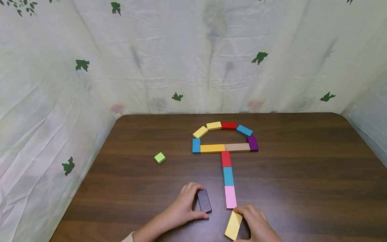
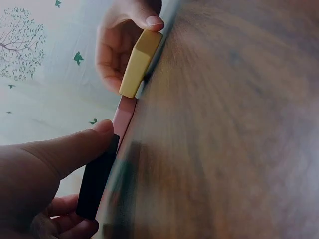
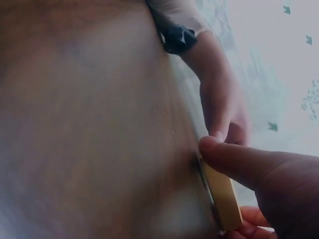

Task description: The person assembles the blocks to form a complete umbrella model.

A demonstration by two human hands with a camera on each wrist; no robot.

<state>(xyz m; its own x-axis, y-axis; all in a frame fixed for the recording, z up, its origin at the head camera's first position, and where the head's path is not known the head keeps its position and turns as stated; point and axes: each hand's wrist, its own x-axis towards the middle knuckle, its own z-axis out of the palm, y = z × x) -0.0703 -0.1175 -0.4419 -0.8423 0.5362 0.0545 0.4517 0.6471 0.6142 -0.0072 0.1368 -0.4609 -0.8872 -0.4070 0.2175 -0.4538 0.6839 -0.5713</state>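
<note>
My left hand holds a black block by its ends between thumb and fingers. In the left wrist view the same black block lies between the thumb and the curled fingertips. To the right, my right hand grips a pale yellow block end to end. That yellow block also shows in the right wrist view, under the thumb. Its far end is close to a pink block, and it slants off the pink block's line.
Above the pink block, a blue block and a red block continue a straight row. It meets a closed half-round outline of several blocks, including a purple block. A green block lies apart on the brown table.
</note>
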